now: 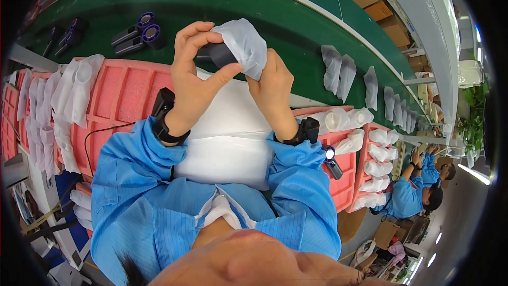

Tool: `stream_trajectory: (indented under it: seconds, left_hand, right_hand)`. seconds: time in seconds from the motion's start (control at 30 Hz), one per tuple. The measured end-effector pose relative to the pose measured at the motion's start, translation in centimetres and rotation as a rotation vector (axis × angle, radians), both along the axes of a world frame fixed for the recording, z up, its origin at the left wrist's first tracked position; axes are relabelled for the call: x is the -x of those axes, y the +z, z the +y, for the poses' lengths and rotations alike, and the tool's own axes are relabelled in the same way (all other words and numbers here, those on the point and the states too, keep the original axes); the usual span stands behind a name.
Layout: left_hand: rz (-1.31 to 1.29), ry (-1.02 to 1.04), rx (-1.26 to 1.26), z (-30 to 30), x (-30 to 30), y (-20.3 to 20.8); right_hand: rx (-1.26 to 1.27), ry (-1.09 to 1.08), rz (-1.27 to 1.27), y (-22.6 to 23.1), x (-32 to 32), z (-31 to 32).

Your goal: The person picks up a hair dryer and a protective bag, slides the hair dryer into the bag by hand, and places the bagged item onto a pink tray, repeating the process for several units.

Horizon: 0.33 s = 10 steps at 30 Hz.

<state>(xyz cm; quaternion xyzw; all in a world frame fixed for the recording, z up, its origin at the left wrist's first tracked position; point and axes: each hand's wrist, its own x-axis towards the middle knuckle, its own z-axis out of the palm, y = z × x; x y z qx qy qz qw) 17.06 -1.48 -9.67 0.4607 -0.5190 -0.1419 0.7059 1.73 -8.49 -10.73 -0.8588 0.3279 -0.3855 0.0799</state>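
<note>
In front of me, above the green belt (296,32), I hold a dark handheld device (212,54) shaped like a hair dryer. A frosted white plastic bag (247,42) covers one end of it. My left hand (193,69) is closed round the device and the bag's edge, thumb below and fingers above. My right hand (271,87) grips the bag from the right side; some of its fingertips are hidden behind the plastic. Beneath my hands lies a stack of white bags (227,153) against my body.
Several uncovered dark devices (129,42) with purple rings lie on the belt at left. Bagged devices (338,71) line the belt at right. Pink foam trays (132,92) flank me, holding bagged pieces; one bare device (333,165) rests at right. Co-workers (410,193) sit farther right.
</note>
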Motion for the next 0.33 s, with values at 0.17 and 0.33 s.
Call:
stream_trajectory:
  seconds: [0.17,0.33]
  left_hand:
    - [-0.188,0.127,0.084,0.19,0.6,-0.48]
    - [-0.43,0.185,-0.03,0.64,0.07,-0.87]
  right_hand:
    - [0.056,-0.001,0.024,0.14,-0.4,0.62]
    - [-0.091,-0.081,-0.051,-0.04,-0.04,0.54]
